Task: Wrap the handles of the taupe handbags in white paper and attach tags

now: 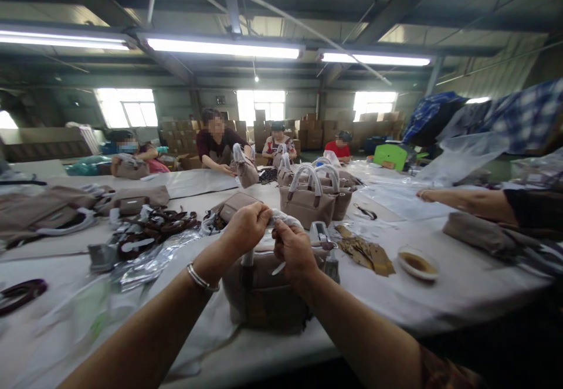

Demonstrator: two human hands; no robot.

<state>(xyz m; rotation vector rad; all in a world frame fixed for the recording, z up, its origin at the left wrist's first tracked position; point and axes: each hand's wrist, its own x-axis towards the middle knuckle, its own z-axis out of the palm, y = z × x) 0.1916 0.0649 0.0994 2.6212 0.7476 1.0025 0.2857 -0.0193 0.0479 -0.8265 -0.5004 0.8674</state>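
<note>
A taupe handbag (268, 295) stands upright on the table right in front of me. White wrapping covers its raised handle (278, 217). My left hand (248, 225), with a silver bangle at the wrist, pinches the wrapped handle from the left. On the right side of the same handle, the fingers of my right hand (292, 248) are closed, thumb up. Both hands are close together above the bag's top. Behind the right hand, a grey tape dispenser (320, 233) is partly hidden.
Finished-looking handbags (305, 201) stand behind mine. Brown straps (153, 230) and clear plastic (145, 266) lie left. Brown tags (367, 251) and a round dish (417, 263) are right. A co-worker's arm (466, 200) reaches in from the right; another person (220, 142) handles a bag opposite.
</note>
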